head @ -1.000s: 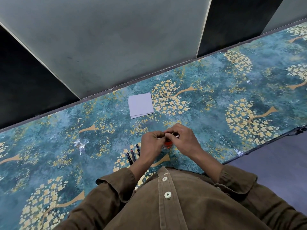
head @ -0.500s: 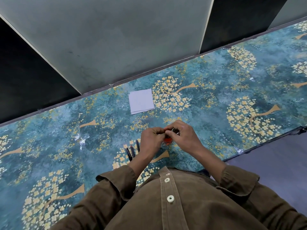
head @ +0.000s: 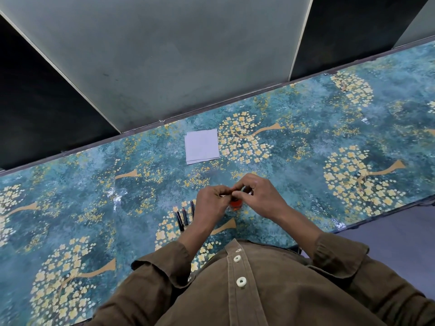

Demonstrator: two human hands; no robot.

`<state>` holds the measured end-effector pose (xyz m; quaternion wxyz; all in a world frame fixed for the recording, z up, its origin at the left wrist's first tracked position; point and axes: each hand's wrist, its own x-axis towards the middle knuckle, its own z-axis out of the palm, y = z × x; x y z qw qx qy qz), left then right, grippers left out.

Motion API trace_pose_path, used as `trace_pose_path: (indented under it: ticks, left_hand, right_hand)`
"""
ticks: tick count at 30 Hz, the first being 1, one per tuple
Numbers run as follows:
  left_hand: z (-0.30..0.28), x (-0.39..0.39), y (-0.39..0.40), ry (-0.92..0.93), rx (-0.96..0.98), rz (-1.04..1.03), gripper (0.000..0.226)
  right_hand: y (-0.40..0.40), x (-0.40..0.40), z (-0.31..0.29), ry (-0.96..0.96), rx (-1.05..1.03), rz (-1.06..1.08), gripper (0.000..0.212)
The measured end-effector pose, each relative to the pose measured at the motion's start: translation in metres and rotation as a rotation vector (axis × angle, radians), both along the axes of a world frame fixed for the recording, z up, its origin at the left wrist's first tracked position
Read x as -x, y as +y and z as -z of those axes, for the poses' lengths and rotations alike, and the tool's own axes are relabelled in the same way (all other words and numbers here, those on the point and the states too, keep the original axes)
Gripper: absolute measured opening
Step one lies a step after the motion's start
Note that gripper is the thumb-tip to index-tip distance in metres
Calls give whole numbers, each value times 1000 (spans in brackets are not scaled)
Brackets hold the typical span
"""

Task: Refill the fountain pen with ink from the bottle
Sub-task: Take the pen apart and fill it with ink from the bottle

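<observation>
Both hands meet over the small ink bottle (head: 235, 204): left hand (head: 213, 203) and right hand (head: 261, 198) pinch its top; likely glass, light, spill-prone, so steady the body low

Ink bottle (head: 236, 204), small w/ red-orange contents, stands upright on tabletop near front edge, top hidden by fingers; three dark pens/pen parts (head: 185, 215) lie side by side just left.

Teal floral-patterned table (head: 306, 128) against grey and black wall panels (head: 164, 55).
</observation>
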<state>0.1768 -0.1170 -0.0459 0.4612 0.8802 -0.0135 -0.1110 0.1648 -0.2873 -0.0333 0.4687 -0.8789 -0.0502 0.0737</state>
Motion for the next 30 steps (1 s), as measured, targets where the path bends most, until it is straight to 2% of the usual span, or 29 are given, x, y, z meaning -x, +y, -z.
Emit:
trace_pose_path:
  ticks: [6, 16, 22, 30]
  left_hand:
    - [2, -1, -3, 25, -11, -5, 19]
    - [2, 3, -7, 51, 3, -91, 21]
    - [-4, 6, -9, 70, -8, -107, 19]
    - [-5, 7, -10, 78, 26, -117, 20]
  right_hand:
    - [-4, -9, 2, -35, -19, -7, 14]
    - [-17, -19, 7, -44, -47, -178, 4]
    - [-8, -19, 11, -71, -7, -139, 18]
    - [-13, -13, 9, -54, -53, -157, 5]
